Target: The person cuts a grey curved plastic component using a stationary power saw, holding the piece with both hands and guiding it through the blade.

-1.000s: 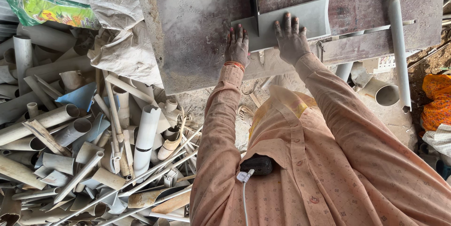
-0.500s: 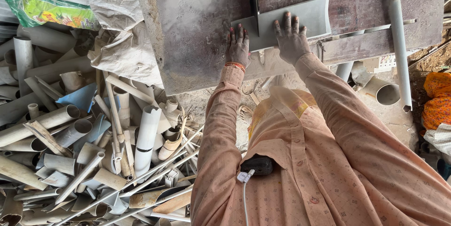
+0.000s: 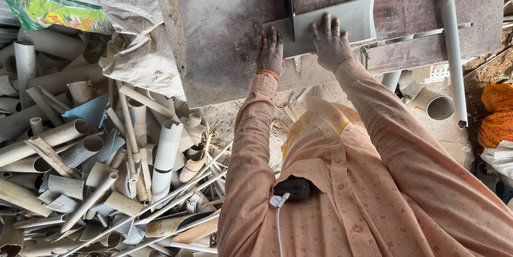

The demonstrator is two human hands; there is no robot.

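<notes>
A flat grey plastic sheet piece (image 3: 350, 21) with a curled far edge lies on a dusty grey work table (image 3: 224, 32). My left hand (image 3: 270, 52) presses flat on the sheet's near left corner, fingers spread. My right hand (image 3: 330, 43) lies flat on the sheet's middle, fingers pointing away from me. A dark upright blade or guide (image 3: 288, 0) stands between the two hands, crossing the sheet. Both sleeves are peach-coloured.
A heap of cut grey pipes and strips (image 3: 96, 166) covers the floor at left. Crumpled sacks (image 3: 128, 38) and a green printed bag (image 3: 53, 0) lie beyond it. A long grey pipe (image 3: 451, 48) rests on the table's right side; an orange cloth (image 3: 497, 113) is at far right.
Both hands stay flat on the sheet; nothing has visibly moved.
</notes>
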